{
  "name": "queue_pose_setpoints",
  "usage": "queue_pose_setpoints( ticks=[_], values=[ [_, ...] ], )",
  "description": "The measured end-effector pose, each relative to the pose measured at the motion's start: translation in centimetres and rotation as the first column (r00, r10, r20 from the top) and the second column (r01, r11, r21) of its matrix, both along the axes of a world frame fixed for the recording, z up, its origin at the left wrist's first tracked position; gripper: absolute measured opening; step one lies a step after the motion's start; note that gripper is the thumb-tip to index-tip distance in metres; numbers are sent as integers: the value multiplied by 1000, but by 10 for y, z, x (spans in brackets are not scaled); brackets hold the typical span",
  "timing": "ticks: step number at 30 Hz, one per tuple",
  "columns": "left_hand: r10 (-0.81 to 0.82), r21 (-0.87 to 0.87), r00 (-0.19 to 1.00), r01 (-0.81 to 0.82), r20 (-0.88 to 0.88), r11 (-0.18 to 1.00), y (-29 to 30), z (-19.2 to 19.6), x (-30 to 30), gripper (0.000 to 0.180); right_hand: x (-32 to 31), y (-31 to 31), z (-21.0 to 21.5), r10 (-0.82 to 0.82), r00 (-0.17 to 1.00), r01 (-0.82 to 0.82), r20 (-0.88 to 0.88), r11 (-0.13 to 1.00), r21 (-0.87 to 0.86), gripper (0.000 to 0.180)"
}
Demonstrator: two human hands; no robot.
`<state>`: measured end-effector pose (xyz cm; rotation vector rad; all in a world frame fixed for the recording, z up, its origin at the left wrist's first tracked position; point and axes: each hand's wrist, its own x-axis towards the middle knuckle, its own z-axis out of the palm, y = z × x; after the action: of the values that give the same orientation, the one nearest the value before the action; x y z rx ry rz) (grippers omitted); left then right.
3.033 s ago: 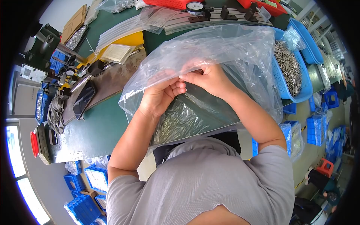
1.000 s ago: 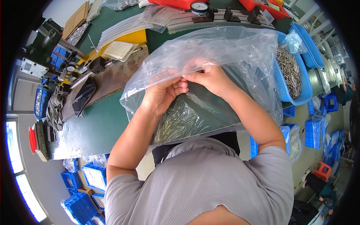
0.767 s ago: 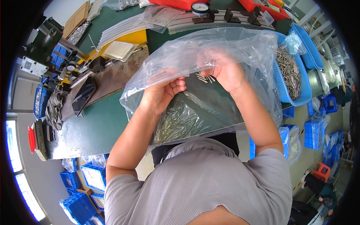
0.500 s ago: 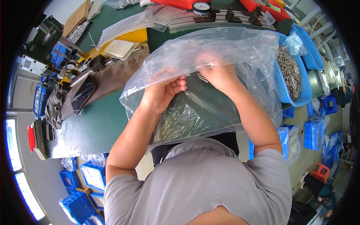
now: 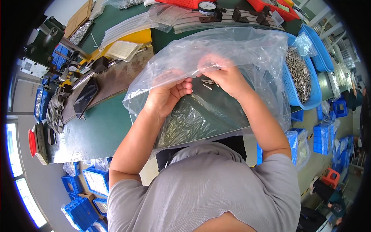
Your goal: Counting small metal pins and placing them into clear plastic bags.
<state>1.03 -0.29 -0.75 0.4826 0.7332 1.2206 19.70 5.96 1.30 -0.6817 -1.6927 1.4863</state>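
Observation:
A large clear plastic bag (image 5: 255,46) spreads over the green table and drapes across the fingers of both my hands. My left hand (image 5: 169,94) is closed, its fingers curled and thumb side under the film; what it holds, if anything, is hidden. Just right of it, my right hand (image 5: 224,75) reaches leftward with fingertips pinched near the left fingers, blurred by the plastic. Several small metal pins (image 5: 207,84) lie below the right hand. Closer to me, a heap of similar thin metal pieces (image 5: 181,125) shows at the table's front edge, seen through plastic.
At right stands a blue basket (image 5: 315,92) full of metal pins. A dial gauge (image 5: 207,7) on a rail and red trays (image 5: 270,9) line the back. Leftward are a dark phone-like slab (image 5: 85,97), a flat plastic case (image 5: 124,51) and a metal measuring stand (image 5: 71,50).
My right hand has shifted slightly left and up, toward the left fingers. More of the loose pins beneath it now show. My left hand has stayed in place.

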Motion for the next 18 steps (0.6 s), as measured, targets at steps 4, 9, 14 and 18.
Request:
queue_pose_setpoints(
  ticks=[4, 9, 14, 18],
  values=[
    [-24, 25, 1000, 24, 8, 999, -1, 2, -1, 17, -1, -4, 11, 22, 996, -14, 82, 995, -99, 11],
    [-35, 25, 999, 35, 18, 999, 0, 1, 0, 18, -1, -2, 4, 20, 1000, -20, -1, 999, -31, 11],
    [-41, 50, 999, 40, 31, 998, -2, 4, 2, 16, -7, -8, 9, 65, 998, -64, 21, 998, -9, 11],
    [-34, 36, 998, 33, 44, 999, -2, 2, 2, 16, -9, -6, 1, 120, 992, -115, 27, 984, -138, 13]
  ],
)
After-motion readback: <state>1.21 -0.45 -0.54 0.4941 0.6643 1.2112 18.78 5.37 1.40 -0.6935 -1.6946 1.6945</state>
